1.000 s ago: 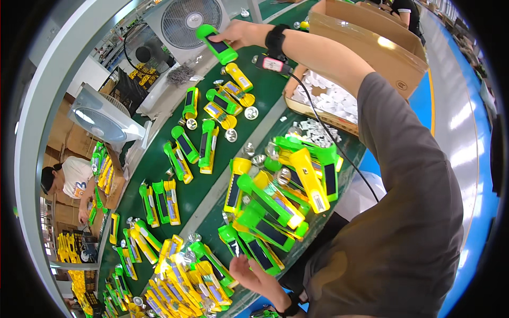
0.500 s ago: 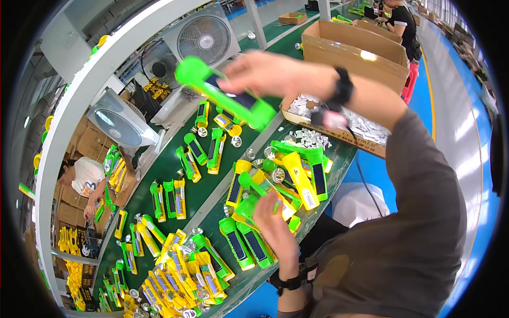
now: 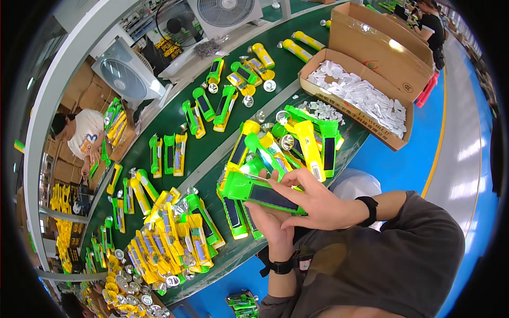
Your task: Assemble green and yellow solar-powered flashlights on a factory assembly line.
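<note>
Left hand [image 3: 273, 222], right hand [image 3: 330, 204] hold flashlight [image 3: 268, 196] near bench edge [image 3: 229, 258]; blue floor [image 3: 392, 172] beyond.

A white fan [image 3: 121, 78] stands near brown cartons [image 3: 80, 84].

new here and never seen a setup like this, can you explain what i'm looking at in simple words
There is no machine: these are a person's own bare hands. The camera is worn on the person's head and looks down, and its very wide lens makes straight edges bend.

The left hand supports a green case with a dark panel, while the right hand lies over one end of it.

On the green table are more green and yellow cases, including a pile of yellow cases, and shiny round cups. To the right, a cardboard box holds white pieces. At far left, another person is at work.
</note>
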`<state>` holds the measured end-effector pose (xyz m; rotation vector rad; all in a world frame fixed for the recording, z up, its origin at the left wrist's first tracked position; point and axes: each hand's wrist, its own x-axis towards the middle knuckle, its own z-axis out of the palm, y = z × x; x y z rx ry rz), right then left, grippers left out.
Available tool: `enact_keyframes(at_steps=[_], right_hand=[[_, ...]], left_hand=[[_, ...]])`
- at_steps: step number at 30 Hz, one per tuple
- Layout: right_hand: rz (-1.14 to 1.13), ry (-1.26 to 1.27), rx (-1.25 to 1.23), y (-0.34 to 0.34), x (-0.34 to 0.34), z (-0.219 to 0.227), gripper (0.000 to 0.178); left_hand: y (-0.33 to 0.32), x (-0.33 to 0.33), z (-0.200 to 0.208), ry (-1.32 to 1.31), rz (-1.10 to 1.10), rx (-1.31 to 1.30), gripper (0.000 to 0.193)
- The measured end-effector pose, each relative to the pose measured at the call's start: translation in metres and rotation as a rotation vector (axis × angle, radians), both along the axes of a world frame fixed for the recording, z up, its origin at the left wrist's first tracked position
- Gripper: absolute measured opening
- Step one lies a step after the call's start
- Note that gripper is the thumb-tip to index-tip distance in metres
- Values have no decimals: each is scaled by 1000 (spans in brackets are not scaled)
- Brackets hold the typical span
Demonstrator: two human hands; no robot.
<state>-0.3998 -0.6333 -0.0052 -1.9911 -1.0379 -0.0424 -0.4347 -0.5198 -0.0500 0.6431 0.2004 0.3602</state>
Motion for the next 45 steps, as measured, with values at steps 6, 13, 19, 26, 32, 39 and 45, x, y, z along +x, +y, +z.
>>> enact_keyframes(at_steps=[6, 13, 19, 26, 32, 39, 45], right_hand=[[-1, -103, -57, -7, 4, 6, 49], [19, 165, 163, -5, 33, -13, 37], [119, 752, 460, -3, 29, -25, 32], [108, 334, 260, -4, 26, -28, 36], [71, -123, 124, 4, 2, -13, 33], [61, -93, 75, 21, 33, -5, 31], [16, -107, 16, 25, 31, -6, 31]], left_hand=[[5, -3, -10, -5, 80, 82, 47], [1, -6, 1, -80, 116, 39, 41], [7, -6, 0, -67, 135, 72, 43], [6, -5, -3, -36, 162, 121, 47], [13, -13, -12, 31, 30, 166, 56], [14, -12, -16, -58, -23, 13, 64], [15, -18, -24, -15, -24, 247, 69]])
